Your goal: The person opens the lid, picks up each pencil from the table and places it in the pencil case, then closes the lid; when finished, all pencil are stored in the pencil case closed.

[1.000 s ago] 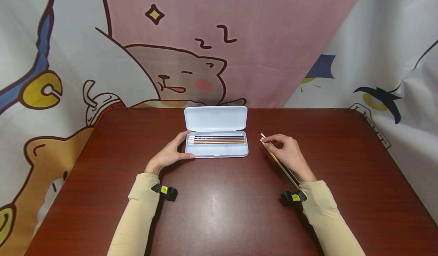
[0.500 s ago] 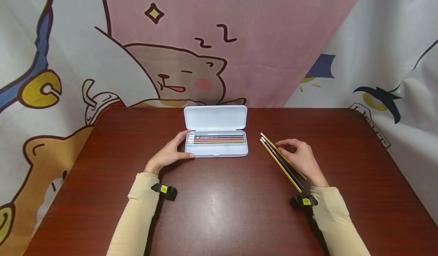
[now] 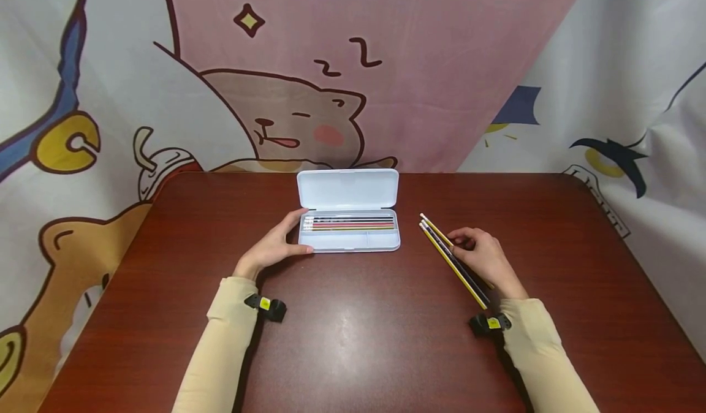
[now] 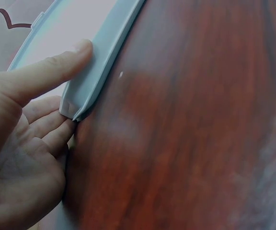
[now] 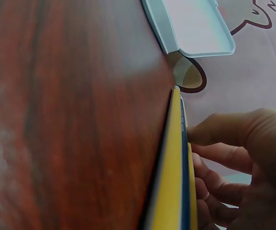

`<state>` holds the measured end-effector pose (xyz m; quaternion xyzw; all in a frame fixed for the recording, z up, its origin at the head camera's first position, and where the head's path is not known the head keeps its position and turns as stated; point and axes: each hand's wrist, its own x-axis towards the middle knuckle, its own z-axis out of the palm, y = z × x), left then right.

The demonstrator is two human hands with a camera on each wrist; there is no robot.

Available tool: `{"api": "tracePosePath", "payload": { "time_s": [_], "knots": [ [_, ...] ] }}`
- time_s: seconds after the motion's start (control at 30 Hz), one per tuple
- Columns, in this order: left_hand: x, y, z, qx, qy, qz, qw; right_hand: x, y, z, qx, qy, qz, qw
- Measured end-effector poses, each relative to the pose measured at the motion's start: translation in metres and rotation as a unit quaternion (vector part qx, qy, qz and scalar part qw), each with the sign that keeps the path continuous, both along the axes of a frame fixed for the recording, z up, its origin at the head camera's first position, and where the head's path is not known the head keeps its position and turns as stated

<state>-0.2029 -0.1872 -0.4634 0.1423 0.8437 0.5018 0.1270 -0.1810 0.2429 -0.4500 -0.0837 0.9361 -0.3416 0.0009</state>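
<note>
A white pencil case (image 3: 331, 242) stands with its lid (image 3: 347, 189) raised; several black, red and yellow pencils (image 3: 350, 223) lie in its back compartment. My left hand (image 3: 274, 246) holds the case's left end, thumb at the front edge and fingers at the back corner. In the left wrist view, the thumb (image 4: 56, 69) overlaps the rim. To the right of the case, black and yellow pencils (image 3: 453, 267) lie slantwise, white ends toward the back. My right hand (image 3: 485, 258) pinches the rightmost yellow pencil (image 5: 191, 177) between thumb and index finger, about midway along it.
A dark red-brown wooden table (image 3: 342, 352) lies under everything. Behind it hangs a cloth (image 3: 441, 64) printed with cartoon animals. The case's front compartment (image 3: 333, 241) shows a white floor and a divider.
My right hand has moved back toward me and rightward from the pencils' white ends. The pencils have spread apart slightly, and its fingertips have then closed in on them. My left hand has stayed put.
</note>
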Motion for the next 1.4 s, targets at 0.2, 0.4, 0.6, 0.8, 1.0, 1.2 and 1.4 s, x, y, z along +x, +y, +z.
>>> {"api": "tracePosePath", "payload": {
  "time_s": [0.2,0.4,0.6,0.8,1.0,1.2,1.4],
  "knots": [
    [0.000,0.000,0.001,0.002,0.004,0.002,1.0000,-0.001,-0.001,0.001,-0.004,-0.006,-0.003,1.000],
    [-0.001,-0.001,0.000,0.003,0.003,0.001,1.0000,0.000,-0.001,0.000,-0.006,-0.021,-0.009,1.000],
    [-0.002,0.000,0.000,0.004,0.004,0.001,1.0000,-0.002,-0.001,-0.002,-0.005,-0.016,-0.013,1.000],
    [-0.002,0.002,-0.001,0.008,0.004,0.002,1.0000,-0.004,-0.002,-0.003,-0.010,-0.007,-0.021,1.000],
    [0.000,0.004,0.003,0.003,-0.002,0.005,1.0000,-0.005,0.000,-0.006,-0.012,0.008,-0.022,1.000],
    [-0.001,0.001,0.001,-0.001,-0.005,0.006,1.0000,-0.005,0.000,-0.006,-0.027,0.025,-0.025,0.999],
    [-0.001,0.000,0.000,0.000,-0.008,0.008,0.9999,-0.005,-0.009,-0.003,-0.041,0.040,0.007,0.998]
  ]
}}
